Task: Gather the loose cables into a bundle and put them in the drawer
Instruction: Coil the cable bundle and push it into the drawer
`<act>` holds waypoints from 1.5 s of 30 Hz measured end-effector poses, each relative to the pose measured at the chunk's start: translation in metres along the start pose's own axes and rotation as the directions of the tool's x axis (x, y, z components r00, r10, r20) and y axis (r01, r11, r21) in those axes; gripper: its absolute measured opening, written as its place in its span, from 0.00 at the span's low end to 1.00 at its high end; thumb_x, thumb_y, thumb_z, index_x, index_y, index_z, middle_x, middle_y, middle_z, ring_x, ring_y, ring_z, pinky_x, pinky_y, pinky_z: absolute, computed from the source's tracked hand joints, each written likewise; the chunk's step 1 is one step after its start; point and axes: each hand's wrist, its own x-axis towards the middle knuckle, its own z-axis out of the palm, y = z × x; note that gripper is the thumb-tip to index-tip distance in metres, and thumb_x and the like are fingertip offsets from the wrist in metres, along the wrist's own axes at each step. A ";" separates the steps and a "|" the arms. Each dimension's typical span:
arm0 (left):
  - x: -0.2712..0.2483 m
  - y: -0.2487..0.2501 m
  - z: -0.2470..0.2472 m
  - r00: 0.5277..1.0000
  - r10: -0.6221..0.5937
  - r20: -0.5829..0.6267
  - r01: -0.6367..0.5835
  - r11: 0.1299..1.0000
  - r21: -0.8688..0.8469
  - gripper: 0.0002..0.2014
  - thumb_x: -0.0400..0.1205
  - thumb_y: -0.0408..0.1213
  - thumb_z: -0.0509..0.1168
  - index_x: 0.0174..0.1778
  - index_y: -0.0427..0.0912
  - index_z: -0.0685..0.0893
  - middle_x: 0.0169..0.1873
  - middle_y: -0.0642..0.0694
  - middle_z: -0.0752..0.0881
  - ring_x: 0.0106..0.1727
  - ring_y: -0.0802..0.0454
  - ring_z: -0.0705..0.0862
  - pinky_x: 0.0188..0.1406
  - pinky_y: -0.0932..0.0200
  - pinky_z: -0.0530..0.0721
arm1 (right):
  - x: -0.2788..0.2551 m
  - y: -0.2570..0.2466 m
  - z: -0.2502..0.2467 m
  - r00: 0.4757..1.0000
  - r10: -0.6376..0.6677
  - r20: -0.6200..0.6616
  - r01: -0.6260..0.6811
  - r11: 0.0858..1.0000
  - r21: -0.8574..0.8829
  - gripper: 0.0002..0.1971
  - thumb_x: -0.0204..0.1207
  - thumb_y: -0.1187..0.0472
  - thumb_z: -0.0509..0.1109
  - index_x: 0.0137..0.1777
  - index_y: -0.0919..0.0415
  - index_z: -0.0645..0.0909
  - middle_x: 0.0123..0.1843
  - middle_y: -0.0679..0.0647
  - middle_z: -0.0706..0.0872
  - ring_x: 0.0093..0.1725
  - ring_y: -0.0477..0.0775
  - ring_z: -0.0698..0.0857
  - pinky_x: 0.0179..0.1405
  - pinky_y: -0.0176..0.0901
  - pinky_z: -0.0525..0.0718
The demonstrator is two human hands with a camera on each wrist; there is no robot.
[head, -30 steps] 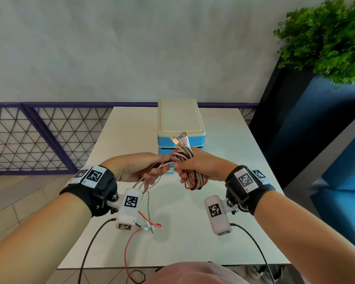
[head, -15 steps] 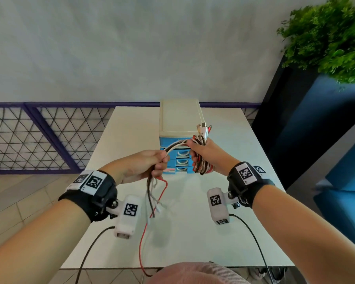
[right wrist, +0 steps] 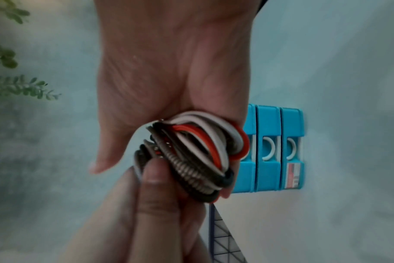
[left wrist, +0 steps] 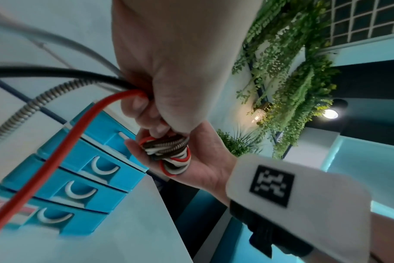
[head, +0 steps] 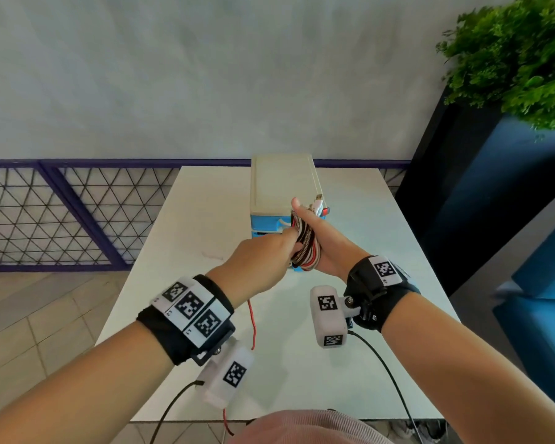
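Observation:
A coil of red, white, black and braided cables (head: 305, 248) is looped round the fingers of my right hand (head: 321, 241), whose thumb sticks up. Plug ends (head: 318, 205) poke out above the coil. My left hand (head: 269, 248) grips the loose cable tails right against the coil. In the left wrist view the red, black and braided tails (left wrist: 115, 96) run into my left hand's fist (left wrist: 164, 99). In the right wrist view the cable coil (right wrist: 200, 153) crosses the right fingers. A red tail (head: 253, 322) hangs under my left wrist. Behind stands the drawer unit (head: 281, 184), its blue drawers (left wrist: 95, 165) closed.
The white table (head: 202, 219) carries the drawer unit at its far middle. A purple lattice railing (head: 61, 216) runs along the left. A dark planter with a green plant (head: 519, 59) stands on the right, with blue seating (head: 545, 283) below it.
My left hand has come up and to the right from below, bringing the hanging tails against the coil. The right hand has risen toward the drawer unit, thumb now up.

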 end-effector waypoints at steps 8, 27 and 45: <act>0.007 0.003 -0.002 0.998 -0.004 0.066 -0.001 0.998 0.067 0.13 0.88 0.44 0.51 0.60 0.39 0.72 0.44 0.42 0.83 0.34 0.47 0.75 0.24 0.57 0.66 | 0.011 0.003 0.003 0.898 -0.231 -0.374 0.124 0.949 -0.290 0.08 0.74 0.67 0.71 0.36 0.60 0.76 0.30 0.56 0.77 0.25 0.49 0.79 0.26 0.40 0.79; -0.017 -0.061 0.023 0.938 -0.021 0.345 0.266 0.681 -0.683 0.17 0.83 0.57 0.56 0.41 0.49 0.79 0.31 0.52 0.75 0.32 0.53 0.70 0.36 0.53 0.64 | -0.007 -0.034 -0.031 0.878 -0.349 -0.327 0.213 0.898 -0.386 0.04 0.79 0.65 0.69 0.43 0.62 0.78 0.31 0.54 0.80 0.24 0.47 0.80 0.29 0.40 0.83; 0.000 -0.043 -0.015 0.999 0.044 -0.023 -0.050 0.893 -0.448 0.26 0.66 0.44 0.80 0.44 0.54 0.66 0.38 0.50 0.86 0.44 0.48 0.83 0.41 0.46 0.84 | -0.025 -0.004 0.011 0.994 -0.074 0.080 0.105 0.848 -0.520 0.13 0.81 0.59 0.68 0.60 0.67 0.80 0.47 0.62 0.87 0.45 0.53 0.89 0.45 0.42 0.87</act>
